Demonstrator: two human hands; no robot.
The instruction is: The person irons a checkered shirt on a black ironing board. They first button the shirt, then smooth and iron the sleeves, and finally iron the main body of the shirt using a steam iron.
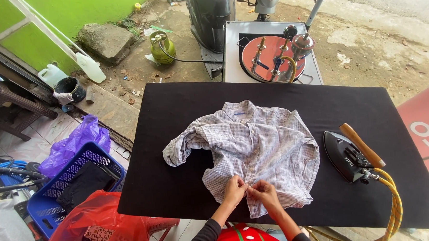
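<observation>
While the checked shirt (247,150) is lying crumpled on the black table (178,184), the left hand (234,191) and right hand (263,190) are pinching its front placket; keeping the edges aligned is advisable.

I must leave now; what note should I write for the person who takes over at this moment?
Left hand and right hand: both pinch the front edge of the checked shirt, close together near its bottom hem.
Shirt: lies crumpled, collar away from you, on the black ironing table.
Iron: rests on the table to the right, untouched, its yellow hose hanging off the edge.
Done: shirt laid out.
Left: shirt is wrinkled, not yet flattened.
</observation>
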